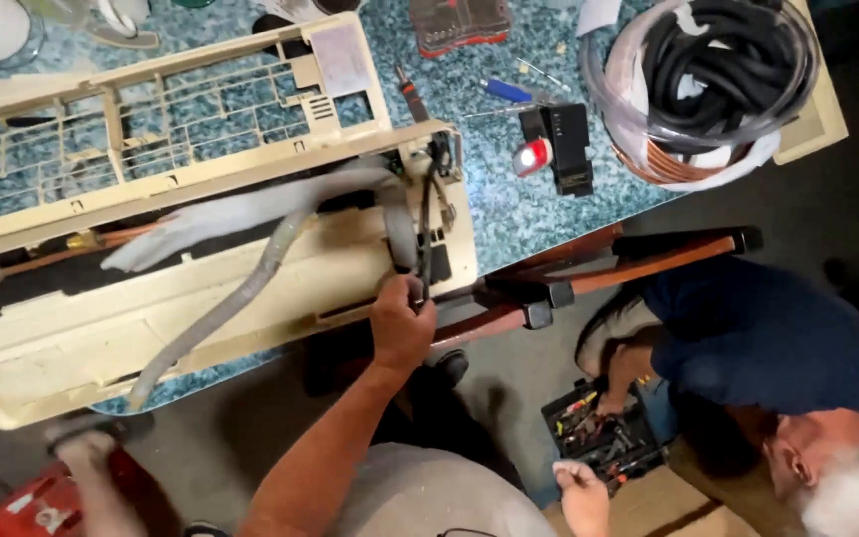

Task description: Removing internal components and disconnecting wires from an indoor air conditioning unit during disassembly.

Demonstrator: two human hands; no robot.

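A cream air-conditioner indoor unit [251, 288] lies opened on the blue speckled table [529, 214]. Its slotted front cover [151, 119] rests behind it. A grey wrapped hose [221, 308] and copper pipes [42, 257] run across the unit. My left hand [400, 323] reaches up to the unit's right front corner and grips the black cable bundle [426, 234] where it hangs beside a grey band. My right hand [584, 495] is low at the bottom of the view, closed in a fist with nothing visible in it.
A coil of black insulated tubing with copper pipe [713, 80] sits on the table's right end, near a black device with a red light [554, 149], screwdrivers [504, 91] and a red case [459, 25]. Another person in a blue shirt [777, 338] bends over an open toolbox [603, 438] on the floor.
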